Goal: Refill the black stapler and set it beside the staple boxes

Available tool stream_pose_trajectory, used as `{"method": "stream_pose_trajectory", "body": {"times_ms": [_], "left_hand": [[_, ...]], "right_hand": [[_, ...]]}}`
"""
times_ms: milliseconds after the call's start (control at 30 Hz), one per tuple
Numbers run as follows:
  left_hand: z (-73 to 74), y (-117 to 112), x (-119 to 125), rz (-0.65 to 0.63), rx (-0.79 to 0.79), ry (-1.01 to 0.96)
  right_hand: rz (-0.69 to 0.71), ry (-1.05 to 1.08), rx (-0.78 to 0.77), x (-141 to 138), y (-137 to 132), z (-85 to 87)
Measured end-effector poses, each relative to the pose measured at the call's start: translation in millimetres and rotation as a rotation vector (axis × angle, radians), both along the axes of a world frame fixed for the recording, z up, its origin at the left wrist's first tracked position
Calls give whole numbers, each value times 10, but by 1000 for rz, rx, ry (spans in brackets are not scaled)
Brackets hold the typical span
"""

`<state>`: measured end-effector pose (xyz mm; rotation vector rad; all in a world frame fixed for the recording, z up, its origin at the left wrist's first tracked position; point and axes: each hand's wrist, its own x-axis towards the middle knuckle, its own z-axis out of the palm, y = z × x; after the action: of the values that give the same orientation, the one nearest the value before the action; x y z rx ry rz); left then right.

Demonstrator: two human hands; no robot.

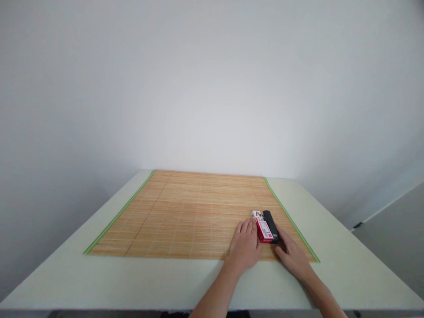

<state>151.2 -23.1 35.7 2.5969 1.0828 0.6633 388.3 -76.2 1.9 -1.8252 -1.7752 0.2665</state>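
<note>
A small red and white box [264, 229] lies on the bamboo mat [185, 216] near its right edge, with a black stapler [270, 224] right beside it on the right. My left hand [245, 247] lies flat on the mat, fingers stretched out, its fingertips touching the left side of the box. My right hand [291, 254] rests on the mat just below the stapler, its fingers touching the stapler's near end; whether it grips it I cannot make out.
The mat has green borders and lies on a pale table [99, 278] that stands against a white wall. A grey floor [394, 234] shows to the right of the table.
</note>
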Motion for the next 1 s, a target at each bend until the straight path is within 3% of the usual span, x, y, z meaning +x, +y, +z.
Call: {"method": "stream_pose_trajectory", "body": {"times_ms": [200,333,433,500,633,700,767,867,1000], "left_hand": [[-6,-44,24,16,3,-27],[-13,-93,4,29,-22,-36],[-15,-79,-211,26,-55,-45],[7,-30,-498,19,-77,-43],[122,67,-1255,-18,-135,6],[185,59,-1588,-12,-135,32],[231,8,-1822,22,-107,36],[249,-90,-1985,39,-35,52],[185,-157,-1998,-42,92,128]], "right_hand": [[-17,11,-19,49,41,-67],[10,93,-20,50,51,-18],[12,173,56,7,-9,134],[-46,205,172,-106,-91,297],[-203,243,421,-675,-275,665],[-119,279,406,-1091,-304,786],[61,315,292,-1506,-243,828],[222,376,188,-1992,20,774],[204,398,147,-2290,461,656]]}}
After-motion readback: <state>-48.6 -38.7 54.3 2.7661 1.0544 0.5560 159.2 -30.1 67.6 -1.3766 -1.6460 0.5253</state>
